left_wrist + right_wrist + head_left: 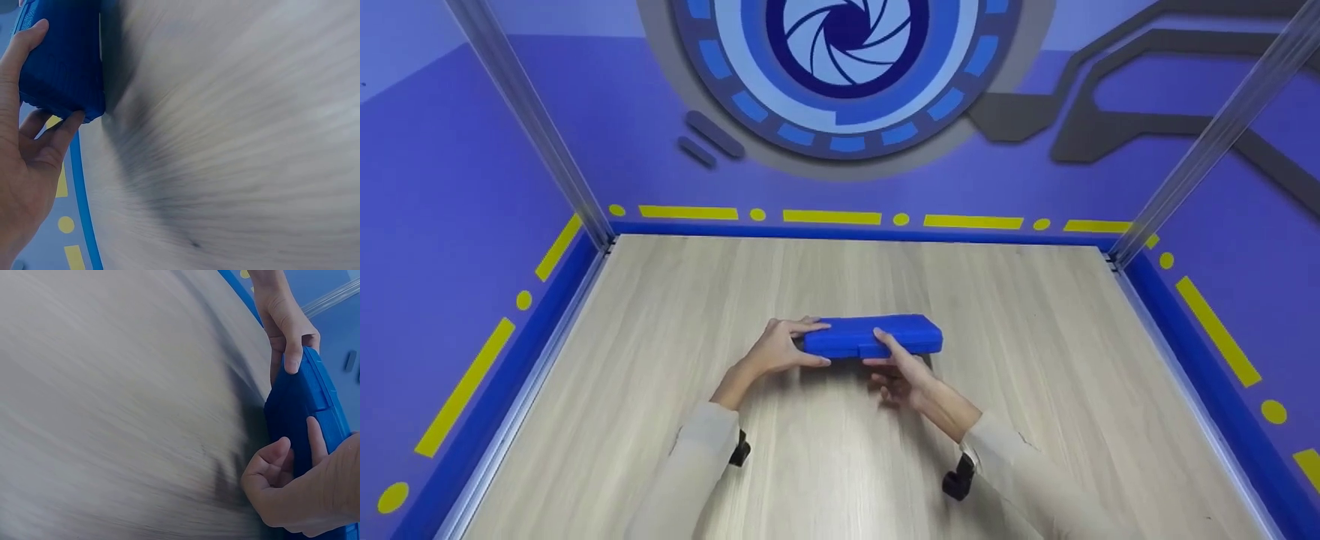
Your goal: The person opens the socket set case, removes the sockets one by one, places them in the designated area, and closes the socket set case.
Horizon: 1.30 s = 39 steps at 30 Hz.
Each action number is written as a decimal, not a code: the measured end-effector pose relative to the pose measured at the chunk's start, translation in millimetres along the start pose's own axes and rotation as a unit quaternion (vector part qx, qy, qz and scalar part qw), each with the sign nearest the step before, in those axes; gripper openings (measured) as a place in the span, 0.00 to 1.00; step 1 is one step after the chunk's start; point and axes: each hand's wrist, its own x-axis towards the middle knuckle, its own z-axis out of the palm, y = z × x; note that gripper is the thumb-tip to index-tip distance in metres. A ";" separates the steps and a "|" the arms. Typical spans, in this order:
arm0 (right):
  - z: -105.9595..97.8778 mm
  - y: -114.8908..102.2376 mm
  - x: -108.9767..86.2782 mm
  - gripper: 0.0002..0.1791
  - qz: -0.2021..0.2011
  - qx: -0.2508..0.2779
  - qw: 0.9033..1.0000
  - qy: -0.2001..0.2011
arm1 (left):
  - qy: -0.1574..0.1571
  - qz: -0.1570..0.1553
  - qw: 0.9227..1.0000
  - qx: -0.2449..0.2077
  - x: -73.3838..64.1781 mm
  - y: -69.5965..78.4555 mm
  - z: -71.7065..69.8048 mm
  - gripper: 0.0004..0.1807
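One oblong, bright-blue, plastic-looking case [855,332] is held near the middle of a pale, wood-grained counter [697,285]; it seems raised just above the surface, shadow beneath it. The left hand [776,349] clamps its left end, thumb along the front side and fingers over the top and end, probably to keep the case steady and leave its front face free. The right hand [913,375] pinches the front edge, thumb above and a finger below, around one blue latch [870,351]; that placement seems chosen to put the latch within reach. Its remaining fingers curl loosely below. The hands stand apart, joined only through the case. Counted: one case, one visible latch, two hands, two light beige sleeves [690,450] [1020,457], two black wrist pieces [740,448] [958,480], and four yellow bars on the purple-blue back wall [607,135].
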 end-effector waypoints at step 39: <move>-22.0 1.6 -20.3 0.32 -0.068 -0.188 0.977 -0.078 | -0.021 0.013 0.994 0.109 -10.9 5.7 6.1 0.40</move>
